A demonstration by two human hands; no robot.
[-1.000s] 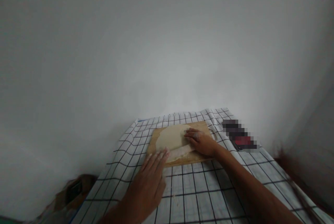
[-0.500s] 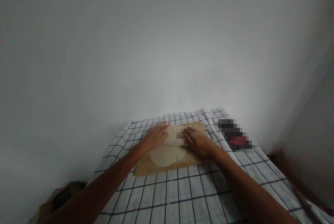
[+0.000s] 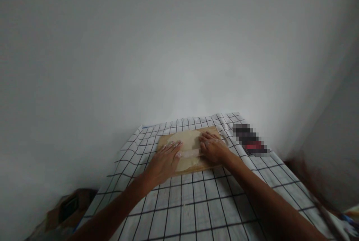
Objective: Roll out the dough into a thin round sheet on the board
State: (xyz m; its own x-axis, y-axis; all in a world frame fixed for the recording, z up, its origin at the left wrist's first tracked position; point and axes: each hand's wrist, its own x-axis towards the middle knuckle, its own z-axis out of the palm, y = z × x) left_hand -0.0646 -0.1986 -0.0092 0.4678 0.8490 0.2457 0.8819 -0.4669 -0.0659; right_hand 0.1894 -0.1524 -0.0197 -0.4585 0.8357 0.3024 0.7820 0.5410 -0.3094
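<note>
A pale rolling pin (image 3: 191, 153) lies crosswise on a flat, roughly round sheet of dough (image 3: 187, 139). Under the dough is a wooden board (image 3: 163, 142), partly covered by my hands. At the pin's left end my left hand (image 3: 165, 160) lies flat, its floury fingers stretched forward and apart. My right hand (image 3: 214, 147) rests over the right end, with fingers extended past the pin onto the dough and board edge. Both ends of the pin are hidden under the palms. Dough shows in front of and behind the pin.
A black-and-white checked cloth (image 3: 193, 203) covers the table. Right of the board lies a dark and red item (image 3: 251, 140), blurred by pixels. A plain wall (image 3: 179, 46) rises behind the table. A brown box (image 3: 68, 207) stands low at the left.
The rolling pin and both hands have come nearer to me relative to the board and dough. More dough now shows beyond the pin and less on the near side. The view has shifted slightly.
</note>
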